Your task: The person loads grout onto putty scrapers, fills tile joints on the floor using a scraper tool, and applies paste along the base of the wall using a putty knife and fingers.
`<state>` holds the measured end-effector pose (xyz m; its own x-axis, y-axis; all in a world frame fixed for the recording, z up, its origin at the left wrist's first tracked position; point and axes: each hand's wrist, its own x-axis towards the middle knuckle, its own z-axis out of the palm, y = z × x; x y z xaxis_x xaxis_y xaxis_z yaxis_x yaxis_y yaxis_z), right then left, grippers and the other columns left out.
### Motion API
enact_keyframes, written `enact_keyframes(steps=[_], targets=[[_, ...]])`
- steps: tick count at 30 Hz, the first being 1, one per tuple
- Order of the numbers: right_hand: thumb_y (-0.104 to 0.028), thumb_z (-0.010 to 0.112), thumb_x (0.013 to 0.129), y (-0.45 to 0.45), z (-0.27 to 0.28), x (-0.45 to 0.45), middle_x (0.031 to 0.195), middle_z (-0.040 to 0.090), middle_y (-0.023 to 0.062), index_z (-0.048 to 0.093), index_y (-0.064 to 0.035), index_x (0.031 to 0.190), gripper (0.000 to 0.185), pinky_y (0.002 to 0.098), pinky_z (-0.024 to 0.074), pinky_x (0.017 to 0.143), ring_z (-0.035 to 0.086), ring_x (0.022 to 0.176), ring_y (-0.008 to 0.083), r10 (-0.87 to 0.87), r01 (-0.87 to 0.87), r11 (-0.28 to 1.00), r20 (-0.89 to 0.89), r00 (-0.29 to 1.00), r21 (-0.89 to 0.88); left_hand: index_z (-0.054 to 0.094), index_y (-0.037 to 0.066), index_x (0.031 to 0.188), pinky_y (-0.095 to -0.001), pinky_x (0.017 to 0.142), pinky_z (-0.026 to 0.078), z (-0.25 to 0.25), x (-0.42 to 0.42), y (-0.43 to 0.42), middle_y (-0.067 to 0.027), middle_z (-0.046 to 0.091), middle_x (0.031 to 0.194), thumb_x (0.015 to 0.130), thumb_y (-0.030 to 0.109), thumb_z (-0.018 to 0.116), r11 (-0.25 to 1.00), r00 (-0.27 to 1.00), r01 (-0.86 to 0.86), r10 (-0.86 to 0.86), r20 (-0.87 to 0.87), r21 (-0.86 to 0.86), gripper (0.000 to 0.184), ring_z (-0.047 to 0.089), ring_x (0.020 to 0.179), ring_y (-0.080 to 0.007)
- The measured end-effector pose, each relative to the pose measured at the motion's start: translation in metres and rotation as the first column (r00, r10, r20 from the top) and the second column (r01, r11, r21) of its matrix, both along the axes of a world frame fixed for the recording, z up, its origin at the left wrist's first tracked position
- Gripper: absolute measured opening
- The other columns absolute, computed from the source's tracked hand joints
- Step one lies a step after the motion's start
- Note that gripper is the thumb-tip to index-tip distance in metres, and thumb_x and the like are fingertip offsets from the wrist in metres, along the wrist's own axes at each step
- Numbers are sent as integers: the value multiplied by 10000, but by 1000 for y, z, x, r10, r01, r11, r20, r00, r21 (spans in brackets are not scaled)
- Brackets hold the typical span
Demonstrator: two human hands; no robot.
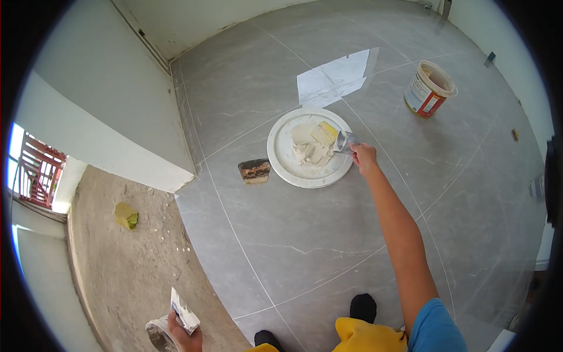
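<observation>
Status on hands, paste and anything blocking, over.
Right hand: gripping scraper at the paste's right edge. Left hand: holding white-smeared tool. Paste: on white disc. Nothing seen blocking the scraper.

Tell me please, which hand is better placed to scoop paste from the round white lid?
Probably the right hand: it holds a putty knife at the paste on the round white lid. The left hand is well away from the lid, holding a white-smeared tool.
</observation>
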<state>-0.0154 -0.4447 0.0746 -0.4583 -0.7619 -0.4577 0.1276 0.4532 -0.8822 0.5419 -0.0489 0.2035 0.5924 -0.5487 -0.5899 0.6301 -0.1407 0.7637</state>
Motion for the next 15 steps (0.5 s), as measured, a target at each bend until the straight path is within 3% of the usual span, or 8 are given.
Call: enact_keyframes(steps=[2,3,5,8,15], targets=[[-171,681,825,-2,-5,-5,773,581,8,673,-22,967,206,235,414,558,513,660,85,-76,83,989,60,995,-125,576,61,1126,-232,557,542,7,-13,-12,-14,676,932,936,270,479,998,999,52,-51,8,-44,298,664,730,-129],[-171,681,825,-3,-6,-11,773,581,8,673,-22,967,206,235,414,558,513,660,85,-80,85,990,53,995,-108,574,57,1148,-239,588,550,18,-29,-25,-22,678,954,939,275,470,993,996,91,-92,-13,-70,319,667,754,-138],[-161,680,821,-4,-5,-20,767,578,7,660,-26,1013,236,231,430,572,512,651,84,-157,174,969,111,981,-174,503,43,1297,-343,922,469,18,-39,-32,-71,607,1207,918,309,480,968,977,213,-212,20,-131,464,588,1079,-217],[-156,678,820,7,1,-26,778,578,3,653,-30,1039,254,230,433,572,508,643,85,-138,152,973,91,986,-174,515,36,1285,-321,855,514,11,-55,-41,-72,634,1151,940,294,447,985,989,147,-146,15,-94,436,633,998,-190],[-175,681,820,10,-6,-29,815,591,-2,655,-44,1068,282,246,451,614,508,653,80,-76,80,992,39,996,-102,514,42,1286,-334,881,489,10,-59,-44,-70,623,1170,940,290,444,981,985,174,-174,6,-87,431,613,1030,-205]])
